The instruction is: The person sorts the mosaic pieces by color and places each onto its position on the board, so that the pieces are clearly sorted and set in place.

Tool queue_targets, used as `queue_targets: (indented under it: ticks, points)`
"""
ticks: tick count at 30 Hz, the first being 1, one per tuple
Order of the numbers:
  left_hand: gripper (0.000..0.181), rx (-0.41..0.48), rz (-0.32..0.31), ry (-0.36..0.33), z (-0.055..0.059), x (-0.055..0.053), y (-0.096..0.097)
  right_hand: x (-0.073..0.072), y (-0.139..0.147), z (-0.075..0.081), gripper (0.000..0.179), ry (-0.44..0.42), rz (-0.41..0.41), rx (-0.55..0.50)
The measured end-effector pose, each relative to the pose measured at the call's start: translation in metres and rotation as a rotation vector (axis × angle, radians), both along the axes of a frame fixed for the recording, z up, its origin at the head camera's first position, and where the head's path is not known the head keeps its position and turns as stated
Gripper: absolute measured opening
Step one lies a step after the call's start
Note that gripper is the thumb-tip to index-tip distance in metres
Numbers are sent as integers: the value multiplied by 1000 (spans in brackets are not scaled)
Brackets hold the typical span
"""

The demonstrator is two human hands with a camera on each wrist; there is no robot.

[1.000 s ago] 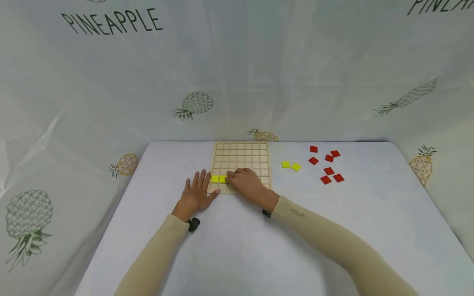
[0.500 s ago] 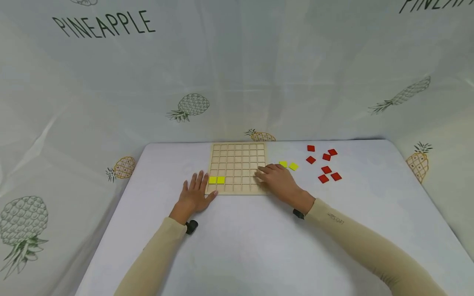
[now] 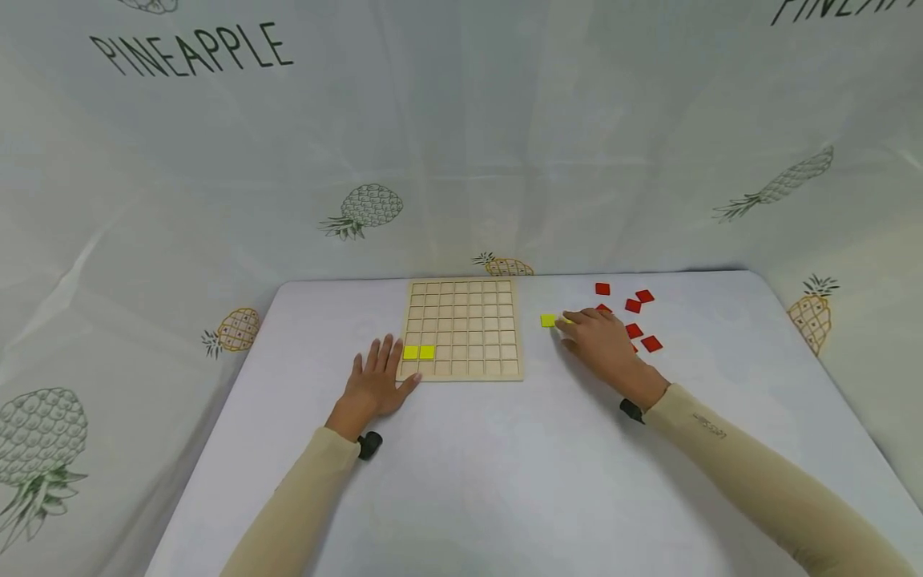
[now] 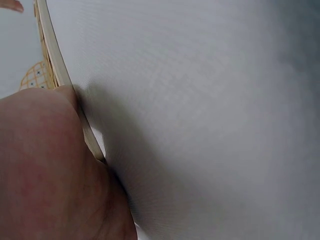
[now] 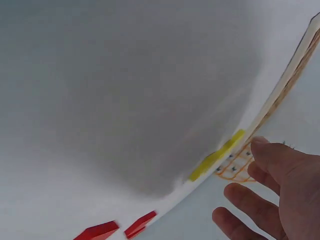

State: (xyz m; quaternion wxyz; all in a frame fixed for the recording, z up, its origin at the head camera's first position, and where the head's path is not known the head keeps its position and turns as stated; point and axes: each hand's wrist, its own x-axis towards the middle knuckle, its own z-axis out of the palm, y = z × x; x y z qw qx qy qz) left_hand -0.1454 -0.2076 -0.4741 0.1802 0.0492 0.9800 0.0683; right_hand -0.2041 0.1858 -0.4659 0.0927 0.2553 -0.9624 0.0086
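Head view has my right hand (image 3: 604, 346) out to the right of the wooden grid board (image 3: 461, 324), its fingers spread apart over the loose yellow tiles. I can see one yellow tile (image 3: 548, 320) whole, just ahead of my fingertips; the other yellow tile (image 3: 568, 321) is partly covered by my fingers. From the right wrist, the fingers look relaxed and appear to hold nothing. My left hand (image 3: 369, 391) lies flat with fingers extended at the board's left edge, thumb at its near-left corner; I can't tell how hard it presses. Two placed yellow tiles (image 3: 419, 353) sit side by side in the leftmost squares of the second row from me. Red tiles (image 3: 652, 344) lie scattered on the tabletop (image 3: 461, 465) beyond and beside my right hand. I judge this step to be picking out another yellow tile; the next move seems to call for lowering thumb and fingertips onto its thin edges and pinching just one.
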Motion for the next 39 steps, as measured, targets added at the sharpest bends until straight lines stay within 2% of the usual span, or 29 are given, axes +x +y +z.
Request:
queue_targets:
  ticks: [5, 13, 20, 29, 39]
  points:
    - [83, 3, 1, 6, 1, 1, 0, -6, 20, -4, 42, -18, -14, -25]
    - [83, 16, -2, 4, -2, 0, 0, -13, 27, -6, 42, 8, 11, -61]
    - [83, 22, -6, 12, -1, 0, 0, -21, 17, -4, 38, -18, -5, -64]
    - [85, 13, -16, 12, -9, -1, -5, -24, 4, -5, 31, -63, -35, -43]
    - [85, 13, -14, -2, -4, -1, -4, -22, -3, -3, 27, -83, -88, -22]
